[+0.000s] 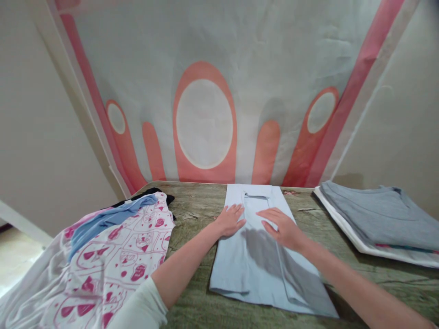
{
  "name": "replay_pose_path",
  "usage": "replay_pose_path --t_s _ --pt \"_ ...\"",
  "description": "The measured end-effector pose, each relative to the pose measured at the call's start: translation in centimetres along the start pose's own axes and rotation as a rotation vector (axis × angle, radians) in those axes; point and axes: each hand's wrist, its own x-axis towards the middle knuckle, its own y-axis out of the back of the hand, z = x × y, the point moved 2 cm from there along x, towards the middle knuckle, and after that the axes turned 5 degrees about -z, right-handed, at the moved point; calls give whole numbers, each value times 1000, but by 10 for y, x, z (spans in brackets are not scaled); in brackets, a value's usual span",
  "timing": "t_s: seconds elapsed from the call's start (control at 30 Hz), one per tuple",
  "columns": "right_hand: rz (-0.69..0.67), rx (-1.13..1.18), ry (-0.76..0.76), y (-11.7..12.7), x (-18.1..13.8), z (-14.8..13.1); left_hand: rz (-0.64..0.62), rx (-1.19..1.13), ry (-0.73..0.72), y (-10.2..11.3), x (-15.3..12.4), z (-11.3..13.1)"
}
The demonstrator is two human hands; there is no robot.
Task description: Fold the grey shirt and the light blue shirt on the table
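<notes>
A light blue garment lies flat on the wood-patterned table, folded into a long panel with both sides turned in toward the middle. It looks like a shirt, though its exact kind is hard to tell. My left hand rests on its left side with fingers spread. Over the right side is my right hand, fingers stretched out and thumb apart, at or just above the cloth. A small opening with a dark edge shows near the garment's far end. Neither hand grips anything.
On the left, a loose heap holds a white garment with pink prints and a blue cloth. A stack of folded clothes with a grey shirt on top sits at the right. Behind the table hangs a printed backdrop.
</notes>
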Motion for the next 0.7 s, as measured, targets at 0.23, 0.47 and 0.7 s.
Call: replay_pose_path --t_s 0.23,0.47,0.7 --pt "-184 -114 -88 -57 63 83 39 33 -17 -6 1 -3" --pt "-348 -148 -157 -95 86 69 77 56 49 -10 -8 -4" --pt "-387 -196 -220 -92 77 66 47 17 185 -7 -30 -13"
